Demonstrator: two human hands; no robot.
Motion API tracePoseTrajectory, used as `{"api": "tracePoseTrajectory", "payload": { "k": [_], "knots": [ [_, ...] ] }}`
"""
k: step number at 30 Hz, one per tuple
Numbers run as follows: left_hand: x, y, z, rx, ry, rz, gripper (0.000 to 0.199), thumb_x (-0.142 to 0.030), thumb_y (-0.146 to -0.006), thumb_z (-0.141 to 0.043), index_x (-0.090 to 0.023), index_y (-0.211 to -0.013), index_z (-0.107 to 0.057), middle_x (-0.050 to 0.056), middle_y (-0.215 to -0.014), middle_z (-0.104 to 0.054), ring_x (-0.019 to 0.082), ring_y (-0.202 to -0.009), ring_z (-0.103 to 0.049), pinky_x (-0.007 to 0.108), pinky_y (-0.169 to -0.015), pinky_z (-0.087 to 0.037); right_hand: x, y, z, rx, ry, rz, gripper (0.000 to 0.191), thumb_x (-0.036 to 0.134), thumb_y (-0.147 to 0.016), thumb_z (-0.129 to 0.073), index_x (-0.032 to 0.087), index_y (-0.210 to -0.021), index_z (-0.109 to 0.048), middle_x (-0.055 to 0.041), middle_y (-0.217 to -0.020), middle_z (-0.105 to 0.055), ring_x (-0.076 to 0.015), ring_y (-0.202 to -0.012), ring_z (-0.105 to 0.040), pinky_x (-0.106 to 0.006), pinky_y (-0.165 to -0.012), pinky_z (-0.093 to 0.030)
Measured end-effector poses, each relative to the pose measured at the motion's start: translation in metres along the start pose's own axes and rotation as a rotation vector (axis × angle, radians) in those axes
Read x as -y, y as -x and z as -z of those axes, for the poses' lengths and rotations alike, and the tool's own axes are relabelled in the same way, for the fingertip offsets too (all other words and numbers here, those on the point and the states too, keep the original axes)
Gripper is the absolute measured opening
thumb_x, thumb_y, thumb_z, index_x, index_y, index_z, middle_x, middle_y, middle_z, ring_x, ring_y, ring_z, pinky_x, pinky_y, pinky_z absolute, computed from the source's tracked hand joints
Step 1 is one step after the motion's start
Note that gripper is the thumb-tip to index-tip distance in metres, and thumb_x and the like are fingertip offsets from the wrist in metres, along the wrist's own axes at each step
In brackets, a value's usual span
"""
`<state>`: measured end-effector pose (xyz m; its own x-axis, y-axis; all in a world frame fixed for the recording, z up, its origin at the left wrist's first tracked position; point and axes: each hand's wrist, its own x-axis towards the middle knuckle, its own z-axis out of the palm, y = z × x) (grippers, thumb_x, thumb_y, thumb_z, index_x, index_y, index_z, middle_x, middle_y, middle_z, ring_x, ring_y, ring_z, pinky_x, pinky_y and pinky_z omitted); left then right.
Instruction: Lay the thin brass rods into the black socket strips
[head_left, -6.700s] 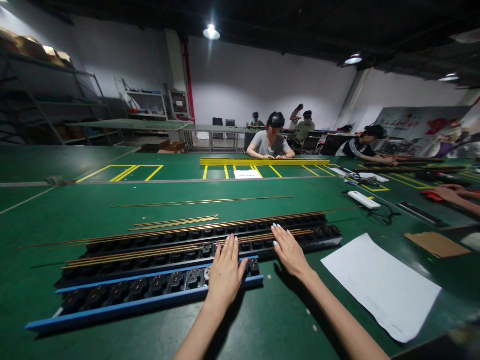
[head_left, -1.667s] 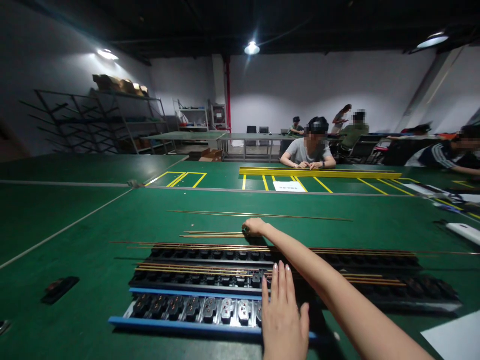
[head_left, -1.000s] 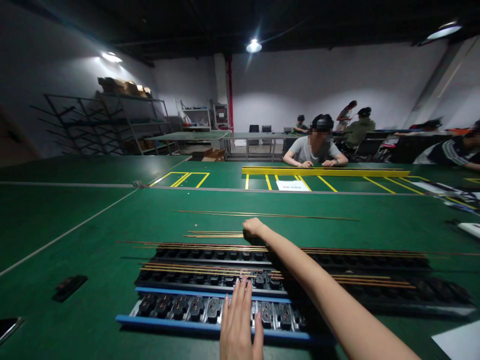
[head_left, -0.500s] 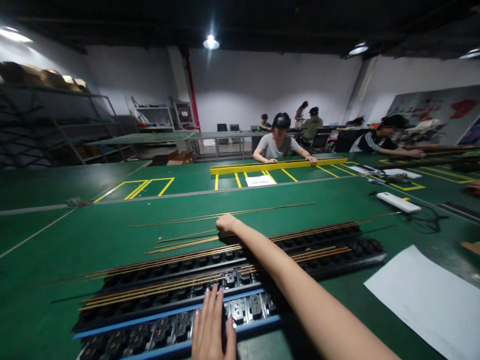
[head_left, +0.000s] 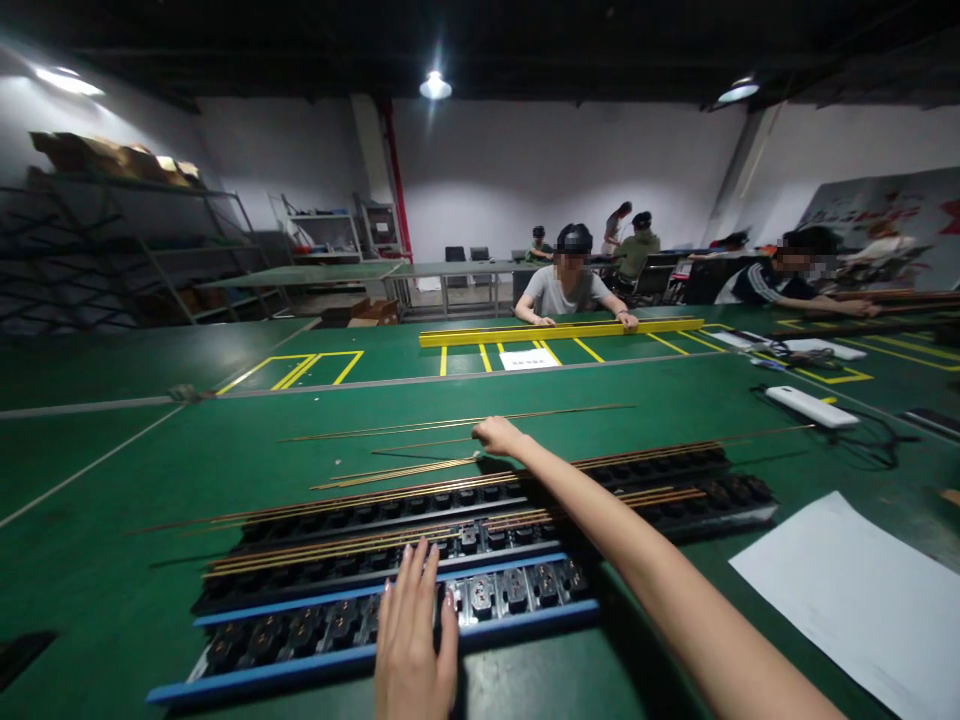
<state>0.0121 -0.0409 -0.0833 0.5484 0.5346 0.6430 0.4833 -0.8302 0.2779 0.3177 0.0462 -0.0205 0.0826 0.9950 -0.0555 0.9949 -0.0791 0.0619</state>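
Note:
My left hand (head_left: 414, 630) lies flat, fingers extended, on the blue-edged tray (head_left: 300, 672) of black socket parts (head_left: 343, 620). Farther out, my right hand (head_left: 496, 437) is closed round a thin brass rod (head_left: 427, 445) that points left just above the green table. Below it lie several loose brass rods (head_left: 390, 474), and two long rods (head_left: 375, 431) rest beyond. More brass and copper rods (head_left: 322, 551) lie across the black trays behind the blue-edged one.
White paper (head_left: 862, 600) lies at the right, below a white power strip (head_left: 811, 407) with black cables. Across the table a person in grey (head_left: 566, 290) touches a yellow rail (head_left: 525, 335). Another person (head_left: 780, 280) sits farther right. Shelving (head_left: 180, 250) stands at the left.
My right hand has moved to the right and slightly away with the rod, apart from the loose rods. My left hand stays on the tray. The view has shifted slightly.

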Motion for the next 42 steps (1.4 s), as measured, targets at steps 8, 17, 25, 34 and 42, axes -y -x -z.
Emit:
{"api": "tracePoseTrajectory", "payload": {
  "k": [8,17,25,34,42],
  "knots": [
    [0.035,-0.063,0.019,0.013,-0.06,-0.008,0.05,-0.023,-0.094,-0.039,-0.024,-0.142,-0.028,0.01,-0.142,-0.044,0.024,-0.134,-0.035,0.051,-0.107,-0.034,-0.007,0.049,-0.004,-0.064,-0.054,-0.066,0.043,0.005,-0.075,-0.044,0.017,-0.112,-0.064,-0.0105,-0.101,-0.07,-0.0203,-0.093,-0.064,-0.024,-0.074,-0.04],
    [0.059,-0.129,0.019,0.143,-0.177,-0.18,0.047,-0.026,-0.094,-0.038,-0.019,-0.14,-0.033,0.012,-0.147,-0.036,0.027,-0.136,-0.031,0.051,-0.106,-0.033,0.009,0.108,0.004,-0.172,-0.149,-0.014,0.039,0.006,-0.078,-0.043,0.018,-0.111,-0.062,-0.0075,-0.102,-0.069,-0.018,-0.094,-0.062,-0.023,-0.075,-0.039],
    [0.056,-0.13,0.019,0.306,-0.181,-0.413,0.055,-0.004,-0.088,-0.034,-0.023,-0.14,-0.033,0.007,-0.141,-0.045,0.021,-0.133,-0.036,0.048,-0.107,-0.032,0.033,0.151,0.002,-0.397,-0.314,0.089,0.041,0.003,-0.079,-0.04,0.018,-0.112,-0.06,-0.0073,-0.103,-0.068,-0.0158,-0.094,-0.063,-0.025,-0.078,-0.046],
    [0.062,-0.097,0.033,0.177,-0.111,-0.443,0.047,0.001,-0.083,-0.041,-0.019,-0.124,-0.053,0.007,-0.118,-0.065,0.019,-0.107,-0.06,0.038,-0.094,-0.047,0.061,0.177,-0.008,-0.631,-0.332,0.142,0.041,0.003,-0.081,-0.038,0.019,-0.113,-0.059,-0.0063,-0.105,-0.068,-0.0154,-0.096,-0.064,-0.029,-0.081,-0.052],
    [0.065,-0.066,0.052,0.182,-0.127,-0.396,0.05,0.001,-0.084,-0.037,-0.023,-0.126,-0.053,0.004,-0.123,-0.062,0.017,-0.118,-0.054,0.039,-0.098,-0.046,0.095,0.193,-0.022,-0.767,-0.113,0.153,0.044,0.011,-0.088,-0.041,0.023,-0.128,-0.053,-0.0067,-0.112,-0.066,-0.0163,-0.098,-0.062,-0.029,-0.082,-0.05]
  ]
}}
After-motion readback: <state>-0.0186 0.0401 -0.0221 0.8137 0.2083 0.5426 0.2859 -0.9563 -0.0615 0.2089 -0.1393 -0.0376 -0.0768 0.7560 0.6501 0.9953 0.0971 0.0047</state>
